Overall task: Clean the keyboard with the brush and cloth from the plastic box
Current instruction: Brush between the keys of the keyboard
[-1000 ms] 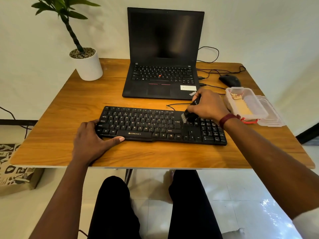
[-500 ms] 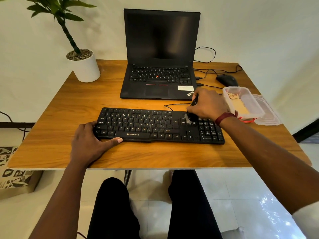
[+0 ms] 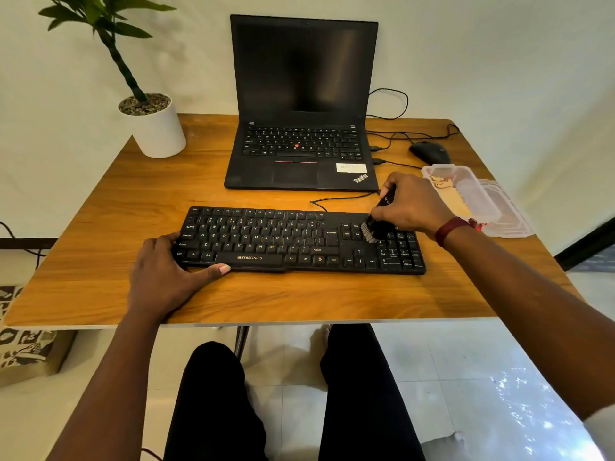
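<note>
The person sits with knees in black trousers [image 3: 213,410] tucked under the near edge of a wooden table with an orange-brown top [image 3: 100,227]. On it, closest to them, lies the black full-size keyboard [image 3: 266,241], set square to the table edge. The left hand [image 3: 166,277] steadies its near left corner. The thumb is stretched flat along the front edge beside the space bar, and the fingers are bent together over the left end. The right hand [image 3: 409,204], a dark red band [image 3: 449,229] at its wrist, is curled round a small black-handled brush [image 3: 372,227]. It pinches the handle between thumb and fingers, which are close together. The pale bristles are down on the keys between the arrow block and the number pad. Just to the right of that hand sits the clear plastic box [image 3: 466,194], open, with something flat and pale yellow inside, most likely the cloth [image 3: 457,202]. Its clear lid [image 3: 509,211] lies against its right side. Farther back stands an open black laptop [image 3: 303,128] with a dark screen, a black mouse [image 3: 429,153] to its right with cables trailing. A white pot holding a green plant [image 3: 156,128] stands at the far left corner.
</note>
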